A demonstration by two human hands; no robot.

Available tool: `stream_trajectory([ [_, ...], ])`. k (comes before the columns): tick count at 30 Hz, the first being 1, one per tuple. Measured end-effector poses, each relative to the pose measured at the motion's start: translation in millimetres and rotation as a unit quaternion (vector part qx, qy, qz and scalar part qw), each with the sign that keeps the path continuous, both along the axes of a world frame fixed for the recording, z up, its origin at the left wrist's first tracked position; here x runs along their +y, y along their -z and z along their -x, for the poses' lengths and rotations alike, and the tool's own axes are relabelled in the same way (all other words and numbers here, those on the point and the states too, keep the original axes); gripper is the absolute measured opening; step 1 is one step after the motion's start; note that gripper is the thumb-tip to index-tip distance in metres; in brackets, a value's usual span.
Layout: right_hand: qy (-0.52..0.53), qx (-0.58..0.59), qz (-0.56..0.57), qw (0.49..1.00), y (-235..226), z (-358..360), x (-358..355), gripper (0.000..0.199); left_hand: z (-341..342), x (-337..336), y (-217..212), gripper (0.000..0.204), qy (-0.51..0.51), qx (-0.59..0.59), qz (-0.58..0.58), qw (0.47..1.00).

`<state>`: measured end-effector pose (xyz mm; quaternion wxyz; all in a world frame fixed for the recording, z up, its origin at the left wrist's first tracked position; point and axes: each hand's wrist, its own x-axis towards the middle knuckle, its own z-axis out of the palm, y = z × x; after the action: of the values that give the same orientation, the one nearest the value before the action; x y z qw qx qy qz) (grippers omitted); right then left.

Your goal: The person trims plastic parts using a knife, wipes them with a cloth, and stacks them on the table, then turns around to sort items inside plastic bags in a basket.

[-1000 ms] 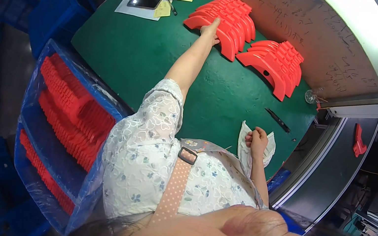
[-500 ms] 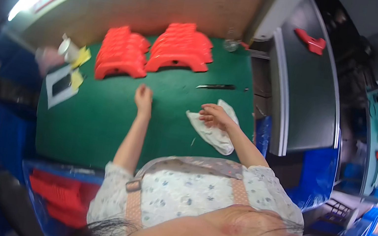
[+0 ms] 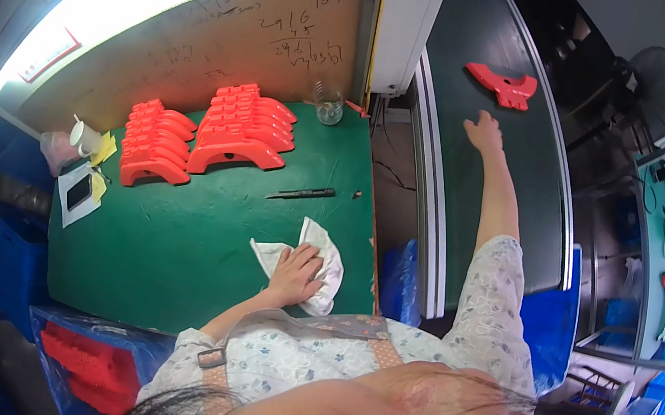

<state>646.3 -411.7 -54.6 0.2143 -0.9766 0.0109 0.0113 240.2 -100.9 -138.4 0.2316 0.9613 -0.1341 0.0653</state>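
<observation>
Here, line by line:

Left hand: my left hand [image 3: 295,273] lies palm down on the white cloth [image 3: 322,260], fingers loosely spread over it, pressing it flat to the green table [image 3: 193,254]; it grips nothing.

Left arm: bent at the elbow, forearm running up from my flowered sleeve near the table's front edge.

Right hand: my right hand [image 3: 483,132] is open, fingers stretched forward, lying on or just over the dark conveyor belt [image 3: 459,79]; I cannot tell whether it touches. It holds nothing.

Right arm: fully extended, straight out over the belt, well apart from the table.

Red part: a single red plastic part [image 3: 503,84] lies flat on the belt just beyond my right fingertips, not touched.

Cloth: crumpled, near the table's right front corner, partly under my left palm.

Stacks: two rows of red moulded parts [image 3: 208,134] stand side by side at the back of the table.

Tool: a thin dark tool [image 3: 300,193] lies between the stacks and the cloth.

Jar: a small clear glass jar [image 3: 329,107] stands at the table's far right corner.

Crate: a blue crate with red parts [image 3: 92,356] sits below the table's front left.
</observation>
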Motion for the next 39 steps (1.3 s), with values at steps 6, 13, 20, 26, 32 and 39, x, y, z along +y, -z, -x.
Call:
stream_trajectory([
  [6, 0.059, -0.009, 0.167, 0.984, 0.8, -88.0, -8.7, 0.065, -5.9, -6.1, -8.2, 0.041, -0.004, 0.044, -0.012, 0.999],
  [13, -0.025, -0.077, 0.257, 0.963, 32.5, -170.5, -26.8, 0.065, -7.8, 5.3, 4.9, 0.045, 0.025, 0.11, -0.035, 0.993],
  [20, -0.064, -0.133, 0.34, 0.929, 24.8, -92.5, -20.2, 0.06, -3.3, 6.9, 5.5, 0.043, -0.001, 0.061, -0.002, 0.998],
  [26, -0.126, -0.149, 0.28, 0.94, 7.6, 28.4, -27.1, 0.059, 5.5, 1.9, 0.9, 0.04, -0.004, -0.013, 0.007, 1.0],
  [32, -0.259, -0.098, -0.308, 0.91, -133.6, 193.1, 42.6, 0.04, 4.8, 4.8, 6.5, 0.042, -0.019, -0.008, 0.037, 0.999],
  [39, -0.056, 0.375, -0.752, 0.539, -62.9, 306.3, 167.0, 0.057, 19.5, 64.1, -112.3, 0.064, 0.014, 0.33, 0.612, 0.719],
])
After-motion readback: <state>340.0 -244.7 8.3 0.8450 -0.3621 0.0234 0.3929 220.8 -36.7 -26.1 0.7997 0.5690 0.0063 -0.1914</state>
